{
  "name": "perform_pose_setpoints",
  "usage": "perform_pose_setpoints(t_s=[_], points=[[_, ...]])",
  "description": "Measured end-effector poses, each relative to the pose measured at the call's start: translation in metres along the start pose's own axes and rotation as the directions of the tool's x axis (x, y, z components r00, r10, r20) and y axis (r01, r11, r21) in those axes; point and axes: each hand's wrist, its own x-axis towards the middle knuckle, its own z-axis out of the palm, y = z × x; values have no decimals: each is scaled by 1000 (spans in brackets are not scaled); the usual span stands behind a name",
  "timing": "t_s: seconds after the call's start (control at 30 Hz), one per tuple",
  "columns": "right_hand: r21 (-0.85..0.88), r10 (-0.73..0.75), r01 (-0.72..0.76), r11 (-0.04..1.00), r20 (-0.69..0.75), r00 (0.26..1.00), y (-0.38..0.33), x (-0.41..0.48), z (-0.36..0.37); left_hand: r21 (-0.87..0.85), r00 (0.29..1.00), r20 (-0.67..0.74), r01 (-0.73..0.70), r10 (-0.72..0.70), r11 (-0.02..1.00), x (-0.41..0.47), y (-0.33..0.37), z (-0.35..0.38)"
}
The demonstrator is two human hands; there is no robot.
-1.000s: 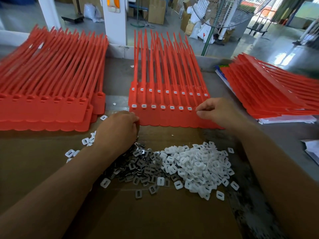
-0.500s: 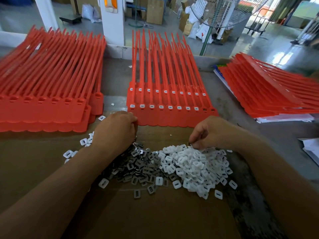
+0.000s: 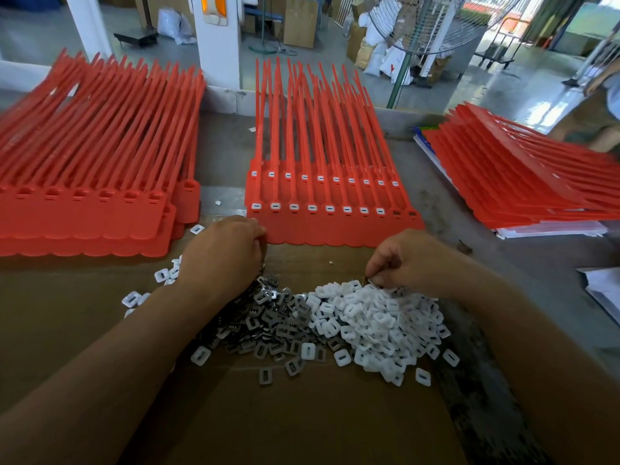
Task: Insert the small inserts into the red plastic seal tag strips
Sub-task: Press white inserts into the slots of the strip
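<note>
A red sheet of joined seal tag strips (image 3: 335, 226) lies in front of me, most of its front-row sockets filled with white inserts; the two at the right end look dark. Below it sits a heap of white plastic inserts (image 3: 375, 323) beside a heap of grey metal inserts (image 3: 271, 320). My right hand (image 3: 406, 260) is curled over the top of the white heap, fingertips pinching a white insert. My left hand (image 3: 224, 253) is curled over the grey heap near the sheet's left corner; what its fingers hold is hidden.
A stack of red strip sheets (image 3: 87, 182) lies at the left, another stack (image 3: 523, 182) at the right on white papers. Brown cardboard (image 3: 302, 414) covers the table under the heaps. A person (image 3: 604, 105) stands at the far right.
My right hand has come back from the right end of the strip sheet down to the white heap and pinches there. My left hand has barely moved.
</note>
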Motion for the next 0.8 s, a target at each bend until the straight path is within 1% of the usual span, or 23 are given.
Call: perform_pose_setpoints(t_s=[0.13,0.27,0.37,0.4,0.47,0.57,0.63,0.8], points=[[-71,-29,27,997,-27,999,1,-1,3,1,1000,2,0,0,1000,0,-1,0],[-138,-45,42,989,-16,999,-1,1,2,-1,1000,2,2,-2,1000,0,-1,0],[-151,-52,50,987,-11,999,-1,0,1,-7,1000,-3,0,0,1000,1,-1,0],[-131,-43,42,991,-8,999,0,0,1,-8,1000,-5,1,-1,1000,1,0,0],[-36,-19,18,999,-33,999,2,0,1,-9,1000,-2,3,-3,1000,1,0,-1],[126,5,16,992,-159,987,3,1,1,-8,1000,1,3,-3,1000,1,0,-1],[153,-12,47,987,-221,975,4,2,1,-5,1000,2,4,-4,1000,0,0,-1],[183,7,37,982,-236,972,7,5,0,-7,1000,7,4,-4,1000,1,0,-2]])
